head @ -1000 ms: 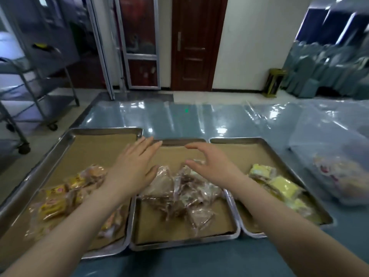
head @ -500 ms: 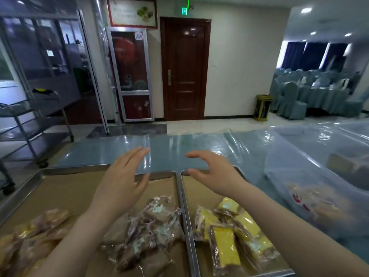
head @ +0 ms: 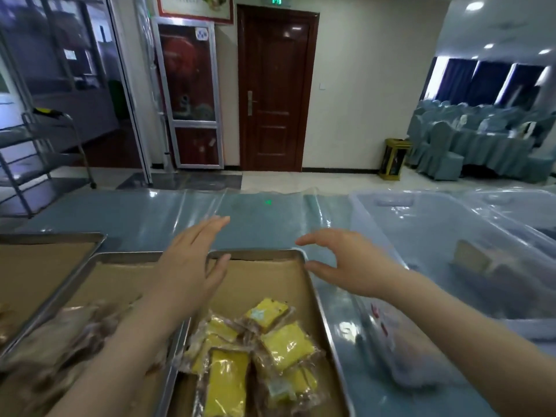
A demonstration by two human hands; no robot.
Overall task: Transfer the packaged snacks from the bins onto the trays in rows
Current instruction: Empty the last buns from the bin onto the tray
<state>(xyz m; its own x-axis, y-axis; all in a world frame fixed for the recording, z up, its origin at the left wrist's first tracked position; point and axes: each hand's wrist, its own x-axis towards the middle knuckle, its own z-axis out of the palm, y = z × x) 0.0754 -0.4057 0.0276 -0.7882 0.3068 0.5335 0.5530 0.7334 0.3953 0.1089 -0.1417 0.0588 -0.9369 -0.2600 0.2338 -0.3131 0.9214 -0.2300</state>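
Three paper-lined metal trays lie on the blue table. The right tray [head: 264, 255] holds a heap of yellow packaged snacks [head: 261, 350]. The middle tray [head: 126, 257] holds blurred brown packaged snacks [head: 66, 332]. Only a corner of the left tray [head: 51, 237] shows. My left hand [head: 192, 266] hovers open over the gap between the middle and right trays, holding nothing. My right hand [head: 349, 263] is open just past the right tray's far right corner, between that tray and a clear plastic bin [head: 427, 224]. Inside the bin lie a few dim packets [head: 478, 260].
A second clear bin [head: 523, 212] sits at the far right. The table is covered with shiny plastic sheeting [head: 168, 215]. Beyond the table are a metal cart [head: 39, 152], a brown door [head: 275, 91], a small bin [head: 394, 159] and covered chairs [head: 469, 145].
The view has swung up and to the right, from the trays toward the bins. Both open hands have moved right with it, from above the middle tray to the right tray's far edge.
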